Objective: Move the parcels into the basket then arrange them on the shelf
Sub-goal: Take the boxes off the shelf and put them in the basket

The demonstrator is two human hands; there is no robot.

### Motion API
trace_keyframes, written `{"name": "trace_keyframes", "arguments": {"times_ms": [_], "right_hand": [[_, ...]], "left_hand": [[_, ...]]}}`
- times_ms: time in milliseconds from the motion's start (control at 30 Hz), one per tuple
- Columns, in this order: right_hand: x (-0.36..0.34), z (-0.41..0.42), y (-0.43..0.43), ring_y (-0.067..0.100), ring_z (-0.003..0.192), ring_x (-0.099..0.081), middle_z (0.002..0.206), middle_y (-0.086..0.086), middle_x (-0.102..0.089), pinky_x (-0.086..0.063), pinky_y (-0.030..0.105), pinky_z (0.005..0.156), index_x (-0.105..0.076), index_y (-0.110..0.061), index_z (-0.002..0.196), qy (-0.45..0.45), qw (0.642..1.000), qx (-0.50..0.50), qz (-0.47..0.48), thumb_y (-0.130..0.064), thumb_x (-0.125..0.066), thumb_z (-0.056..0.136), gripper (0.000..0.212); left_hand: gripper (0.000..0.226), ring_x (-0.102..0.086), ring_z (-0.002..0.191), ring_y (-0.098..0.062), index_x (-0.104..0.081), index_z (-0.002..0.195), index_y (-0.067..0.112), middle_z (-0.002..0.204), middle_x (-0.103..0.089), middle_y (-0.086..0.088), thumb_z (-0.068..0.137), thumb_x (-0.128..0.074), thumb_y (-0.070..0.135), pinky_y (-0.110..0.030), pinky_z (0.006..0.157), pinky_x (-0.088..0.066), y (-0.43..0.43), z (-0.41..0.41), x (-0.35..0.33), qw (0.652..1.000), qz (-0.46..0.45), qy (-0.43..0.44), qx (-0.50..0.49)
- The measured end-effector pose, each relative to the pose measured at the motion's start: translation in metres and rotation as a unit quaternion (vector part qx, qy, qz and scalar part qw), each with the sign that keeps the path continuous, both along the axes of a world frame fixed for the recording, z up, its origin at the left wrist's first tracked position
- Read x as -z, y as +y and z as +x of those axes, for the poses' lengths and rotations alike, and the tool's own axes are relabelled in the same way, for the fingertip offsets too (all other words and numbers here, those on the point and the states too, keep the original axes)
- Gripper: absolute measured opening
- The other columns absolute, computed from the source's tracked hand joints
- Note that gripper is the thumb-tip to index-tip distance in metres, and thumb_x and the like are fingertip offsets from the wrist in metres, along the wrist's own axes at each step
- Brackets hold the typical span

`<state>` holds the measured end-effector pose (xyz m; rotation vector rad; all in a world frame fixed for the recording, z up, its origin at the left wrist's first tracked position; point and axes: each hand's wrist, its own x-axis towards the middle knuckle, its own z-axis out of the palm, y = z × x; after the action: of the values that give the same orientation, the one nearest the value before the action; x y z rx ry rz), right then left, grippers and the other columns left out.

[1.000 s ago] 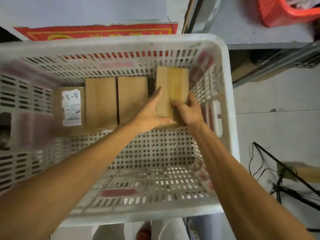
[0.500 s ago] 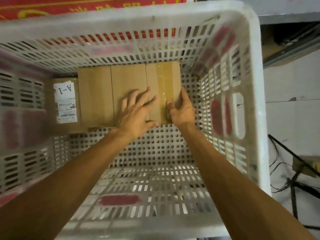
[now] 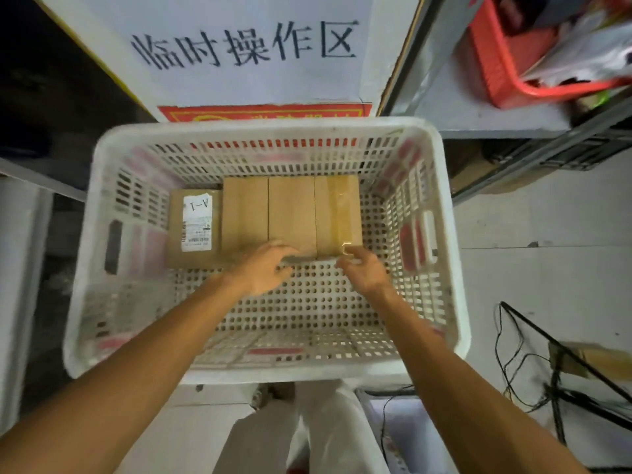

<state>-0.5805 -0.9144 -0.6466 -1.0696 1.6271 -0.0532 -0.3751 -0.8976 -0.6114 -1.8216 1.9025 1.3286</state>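
A white perforated basket point(image 3: 444, 206) stands on the floor below me. Along its far wall lies a row of brown cardboard parcels: a labelled one point(image 3: 193, 227) marked A-1 at the left, two plain ones point(image 3: 244, 213) point(image 3: 290, 213) in the middle, and a taped one point(image 3: 337, 213) at the right. My left hand point(image 3: 265, 268) hovers at the near edge of the middle parcels with loose fingers, holding nothing. My right hand point(image 3: 362, 268) is just off the near end of the taped parcel, fingers loosely curled, holding nothing.
A metal shelf point(image 3: 478, 118) rises at the right with a red basket point(image 3: 502, 63) of bags on it. A white sign with black characters point(image 3: 246, 46) stands behind the basket. Black cables and a stand point(image 3: 533, 354) lie on the floor at right.
Both hands set the taped parcel down at the right end of the row, pressed it in place, then let go and drew back towards me. The view pulled up and away.
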Motion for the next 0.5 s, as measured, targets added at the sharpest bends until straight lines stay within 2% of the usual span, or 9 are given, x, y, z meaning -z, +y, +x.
{"name": "trace_keyframes", "arguments": {"times_ms": [100, 167, 233, 500], "right_hand": [[-0.034, 0.026, 0.008, 0.030, 0.137, -0.039, 0.154, 0.008, -0.032, -0.038, 0.042, 0.111, -0.040, -0.022, 0.146, 0.042, 0.989, -0.138, -0.041, -0.044, -0.056, 0.094, 0.059], [-0.069, 0.051, 0.020, 0.033, 0.144, -0.026, 0.161, 0.008, -0.019, -0.029, 0.049, 0.116, -0.033, -0.025, 0.150, 0.062, 0.976, -0.193, -0.074, -0.051, -0.052, 0.094, 0.064], [-0.091, 0.070, 0.023, 0.033, 0.147, -0.017, 0.163, 0.007, -0.014, -0.020, 0.048, 0.120, -0.028, -0.025, 0.152, 0.072, 0.966, -0.227, -0.096, -0.050, -0.051, 0.095, 0.065], [-0.220, 0.166, 0.049, 0.030, 0.146, -0.023, 0.160, 0.004, -0.024, -0.022, 0.048, 0.117, -0.027, -0.025, 0.153, 0.006, 0.919, -0.321, -0.227, -0.042, -0.058, 0.094, 0.069]], "left_hand": [[0.046, -0.027, 0.140, -0.018, -0.041, 0.143, 0.023, 0.152, -0.028, 0.000, 0.098, -0.050, 0.023, -0.031, 0.113, -0.022, 0.015, 0.031, -0.031, 0.999, -0.026, -0.013, -0.022], [0.047, -0.027, 0.140, -0.019, -0.039, 0.144, 0.022, 0.153, -0.027, -0.001, 0.098, -0.049, 0.026, -0.033, 0.113, -0.023, 0.034, 0.056, -0.059, 0.998, -0.054, -0.036, -0.025], [0.046, -0.029, 0.140, -0.019, -0.040, 0.143, 0.024, 0.154, -0.027, 0.000, 0.098, -0.049, 0.027, -0.036, 0.113, -0.025, 0.043, 0.073, -0.077, 0.997, -0.066, -0.037, -0.024], [0.050, -0.036, 0.136, -0.020, -0.041, 0.143, 0.024, 0.148, -0.035, 0.000, 0.095, -0.055, 0.026, -0.034, 0.112, -0.031, 0.097, 0.167, -0.191, 0.983, -0.158, -0.084, -0.032]]}}
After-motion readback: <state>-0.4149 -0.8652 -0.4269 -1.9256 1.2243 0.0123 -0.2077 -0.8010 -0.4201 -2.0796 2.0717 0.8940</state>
